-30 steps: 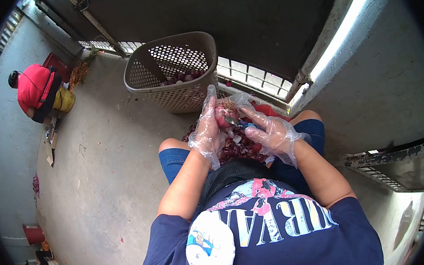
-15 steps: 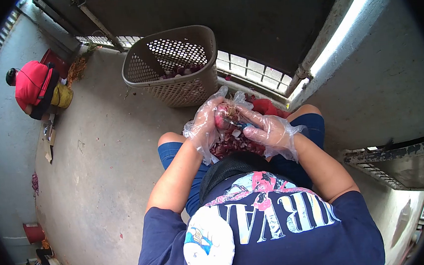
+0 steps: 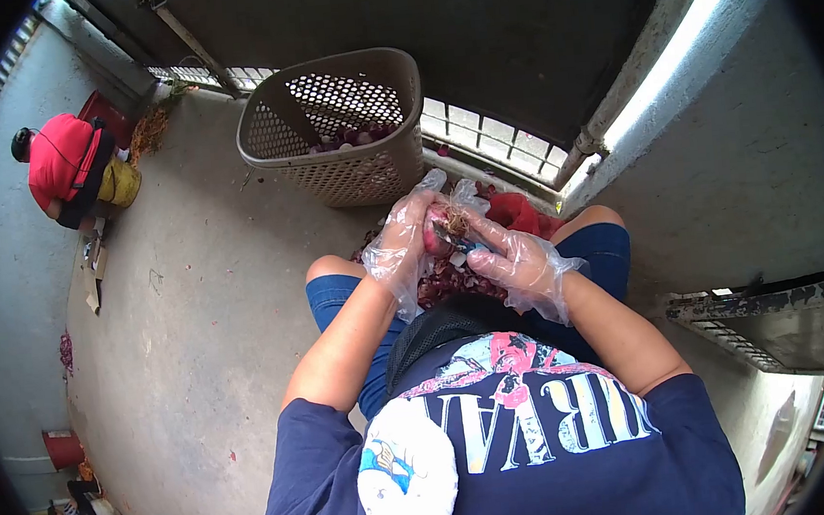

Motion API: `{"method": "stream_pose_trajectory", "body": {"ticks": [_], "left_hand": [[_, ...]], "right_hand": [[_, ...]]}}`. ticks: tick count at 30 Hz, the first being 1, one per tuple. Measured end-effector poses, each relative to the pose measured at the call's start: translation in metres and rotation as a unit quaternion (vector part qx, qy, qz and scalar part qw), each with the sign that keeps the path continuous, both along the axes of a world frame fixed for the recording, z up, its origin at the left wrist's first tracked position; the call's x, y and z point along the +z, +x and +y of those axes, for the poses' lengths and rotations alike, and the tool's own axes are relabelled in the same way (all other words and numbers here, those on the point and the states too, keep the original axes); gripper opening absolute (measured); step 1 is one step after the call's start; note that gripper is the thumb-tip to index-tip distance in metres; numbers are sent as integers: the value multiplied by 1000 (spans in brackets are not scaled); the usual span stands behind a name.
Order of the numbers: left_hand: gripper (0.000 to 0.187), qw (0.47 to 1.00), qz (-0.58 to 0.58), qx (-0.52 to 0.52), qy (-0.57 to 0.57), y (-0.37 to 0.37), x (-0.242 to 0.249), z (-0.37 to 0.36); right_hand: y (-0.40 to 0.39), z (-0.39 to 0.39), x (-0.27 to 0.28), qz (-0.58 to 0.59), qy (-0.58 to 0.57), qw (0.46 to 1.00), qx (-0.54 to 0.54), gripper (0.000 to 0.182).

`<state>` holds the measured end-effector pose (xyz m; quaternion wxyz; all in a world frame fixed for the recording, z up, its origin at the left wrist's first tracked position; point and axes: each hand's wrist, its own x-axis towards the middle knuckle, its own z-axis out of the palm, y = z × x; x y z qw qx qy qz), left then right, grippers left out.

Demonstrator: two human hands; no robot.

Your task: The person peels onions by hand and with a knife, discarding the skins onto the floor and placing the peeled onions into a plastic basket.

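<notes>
So the left hand, in a clear plastic glove, is curled around a red onion above the pile of skins. Right hand's partly closed on a small blue-handled tool against the onion.

Near the centre, the onion is purplish pink with straw-brown roots; the tool against it looks blue, though blur makes that shade uncertain. The peelings are deep maroon, the gloves clear. At two o'clock the mesh bag is bright red. At eleven, the basket is grey-brown, patterned with rows of holes. At ten, a person's top is red, the bucket yellow. At six, the shirt is navy, printed white, pale blue and pink; the cloth is white with a blue motif.
</notes>
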<state>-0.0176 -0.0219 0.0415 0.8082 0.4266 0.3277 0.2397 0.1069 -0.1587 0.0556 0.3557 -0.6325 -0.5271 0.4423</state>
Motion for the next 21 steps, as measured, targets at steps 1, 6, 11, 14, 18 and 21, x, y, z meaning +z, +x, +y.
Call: {"method": "stream_pose_trajectory", "body": {"ticks": [1,6,11,14,18,21], "left_hand": [[29,1000,0,-1,-1,0,1,0],[35,996,-27,40,77,3,-6,-5],[23,889,71,93,442,13,-41,3],[8,691,106,193,688,14,-40,4],[6,751,104,210,617,14,-32,2],[6,662,170,239,689,15,-37,0]], "right_hand": [[-1,1,-3,6,13,1000,-16,63],[-7,6,-6,-12,22,998,-50,62],[-7,15,-14,-53,40,994,-91,60],[-9,23,-29,114,90,982,-118,59],[-16,30,-27,153,114,974,-126,56],[-12,32,-33,63,108,982,-140,54]]}}
